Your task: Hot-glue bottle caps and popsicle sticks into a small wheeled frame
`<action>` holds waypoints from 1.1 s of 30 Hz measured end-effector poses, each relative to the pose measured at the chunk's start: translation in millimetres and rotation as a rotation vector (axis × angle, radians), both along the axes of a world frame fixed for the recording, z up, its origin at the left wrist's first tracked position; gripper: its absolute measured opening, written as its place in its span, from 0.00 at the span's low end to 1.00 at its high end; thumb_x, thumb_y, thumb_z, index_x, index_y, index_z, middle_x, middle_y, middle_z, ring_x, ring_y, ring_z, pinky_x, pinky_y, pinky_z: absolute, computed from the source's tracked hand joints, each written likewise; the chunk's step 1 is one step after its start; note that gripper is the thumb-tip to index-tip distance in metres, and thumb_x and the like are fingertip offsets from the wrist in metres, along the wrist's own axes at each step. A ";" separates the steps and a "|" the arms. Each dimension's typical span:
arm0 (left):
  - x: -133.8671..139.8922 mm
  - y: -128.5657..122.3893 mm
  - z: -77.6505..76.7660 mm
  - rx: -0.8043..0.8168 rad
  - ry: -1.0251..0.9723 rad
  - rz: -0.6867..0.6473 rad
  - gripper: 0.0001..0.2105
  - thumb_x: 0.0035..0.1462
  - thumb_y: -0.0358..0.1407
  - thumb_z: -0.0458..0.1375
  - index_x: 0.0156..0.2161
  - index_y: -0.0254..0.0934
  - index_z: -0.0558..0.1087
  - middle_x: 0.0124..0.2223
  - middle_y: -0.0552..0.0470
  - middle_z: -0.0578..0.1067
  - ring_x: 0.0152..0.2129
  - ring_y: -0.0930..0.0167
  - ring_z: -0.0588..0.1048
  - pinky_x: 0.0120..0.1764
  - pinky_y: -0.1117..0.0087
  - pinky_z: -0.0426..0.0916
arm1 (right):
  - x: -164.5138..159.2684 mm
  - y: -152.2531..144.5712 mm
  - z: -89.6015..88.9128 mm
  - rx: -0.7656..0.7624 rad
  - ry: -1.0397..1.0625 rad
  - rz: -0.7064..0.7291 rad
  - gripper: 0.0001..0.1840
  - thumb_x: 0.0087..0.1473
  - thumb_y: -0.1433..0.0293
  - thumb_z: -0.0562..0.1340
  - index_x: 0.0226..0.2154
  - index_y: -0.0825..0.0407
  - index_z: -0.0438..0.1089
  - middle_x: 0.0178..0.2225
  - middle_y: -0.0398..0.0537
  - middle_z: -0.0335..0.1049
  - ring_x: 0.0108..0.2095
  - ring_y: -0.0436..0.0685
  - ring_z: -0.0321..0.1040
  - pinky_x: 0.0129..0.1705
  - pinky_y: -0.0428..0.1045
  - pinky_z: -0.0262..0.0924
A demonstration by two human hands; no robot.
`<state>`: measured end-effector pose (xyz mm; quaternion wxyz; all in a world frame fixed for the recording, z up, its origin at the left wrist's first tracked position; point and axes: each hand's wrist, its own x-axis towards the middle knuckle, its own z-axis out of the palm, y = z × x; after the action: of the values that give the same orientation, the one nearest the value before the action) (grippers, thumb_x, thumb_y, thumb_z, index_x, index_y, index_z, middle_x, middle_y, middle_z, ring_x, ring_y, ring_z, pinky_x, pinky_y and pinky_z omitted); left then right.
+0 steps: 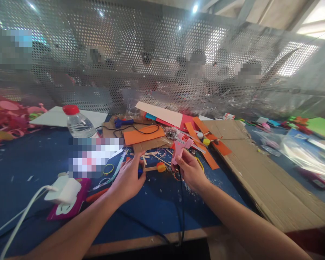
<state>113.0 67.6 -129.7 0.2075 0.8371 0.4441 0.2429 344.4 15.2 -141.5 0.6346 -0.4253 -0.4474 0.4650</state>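
My right hand (191, 169) is closed around the handle of a pink hot glue gun (180, 146), whose black cord hangs down over the table edge. The nozzle end points up and to the left, by a crumpled greyish clump (171, 133). My left hand (131, 173) pinches a small piece made of wooden sticks (151, 168). An orange-and-yellow round cap (161, 167) sits at its right end, and a blue part (140, 171) shows between my fingers. The glue gun and the stick piece are apart.
Orange strips (143, 135), a blue-handled tool (124, 122) and loose sticks lie ahead. Corrugated cardboard (260, 180) covers the right side. At left stand a water bottle (79, 122) and a magenta power strip (82, 195) with a white charger. A perforated metal screen (151, 54) rises behind.
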 end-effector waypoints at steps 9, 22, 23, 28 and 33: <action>0.1 -0.3 -1.0 0.001 -0.112 -0.025 0.29 0.58 0.29 0.58 0.65 0.40 0.61 0.48 0.46 0.78 0.47 0.59 0.77 0.51 0.56 0.70 | 11.6 5.2 1.4 -0.060 -0.160 -0.099 0.22 0.50 0.49 0.73 0.32 0.48 0.71 0.26 0.40 0.71 0.27 0.54 0.67 0.32 0.50 0.62; 0.1 0.3 0.4 -0.010 -0.083 -0.047 0.25 0.60 0.30 0.57 0.62 0.38 0.66 0.49 0.45 0.80 0.52 0.57 0.75 0.55 0.54 0.71 | 14.0 5.2 3.1 0.013 -0.218 -0.207 0.20 0.49 0.51 0.74 0.33 0.47 0.73 0.28 0.43 0.71 0.32 0.58 0.70 0.37 0.53 0.66; 0.0 0.5 -0.1 -0.005 -0.075 -0.050 0.25 0.60 0.29 0.57 0.62 0.38 0.66 0.49 0.45 0.80 0.53 0.56 0.74 0.56 0.53 0.70 | 13.6 4.5 4.4 0.012 -0.206 -0.197 0.20 0.49 0.50 0.73 0.32 0.47 0.72 0.28 0.42 0.71 0.31 0.58 0.70 0.37 0.53 0.67; -0.5 1.5 -2.0 0.008 -0.085 -0.067 0.26 0.60 0.30 0.59 0.63 0.39 0.66 0.50 0.45 0.80 0.53 0.56 0.74 0.56 0.52 0.70 | 11.4 2.4 8.0 -0.022 -0.136 -0.121 0.21 0.49 0.49 0.73 0.32 0.47 0.71 0.27 0.41 0.72 0.30 0.57 0.72 0.37 0.53 0.68; -0.2 1.8 -2.1 -0.033 -0.113 -0.035 0.28 0.60 0.32 0.59 0.65 0.39 0.64 0.51 0.44 0.80 0.51 0.58 0.76 0.55 0.52 0.70 | 7.5 1.8 6.4 -0.079 -0.032 -0.022 0.22 0.50 0.48 0.72 0.33 0.47 0.71 0.26 0.40 0.71 0.28 0.56 0.72 0.35 0.53 0.68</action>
<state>112.9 69.3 -131.8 0.2502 0.8263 0.4207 0.2787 351.9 16.9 -135.2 0.6154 -0.4622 -0.4339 0.4684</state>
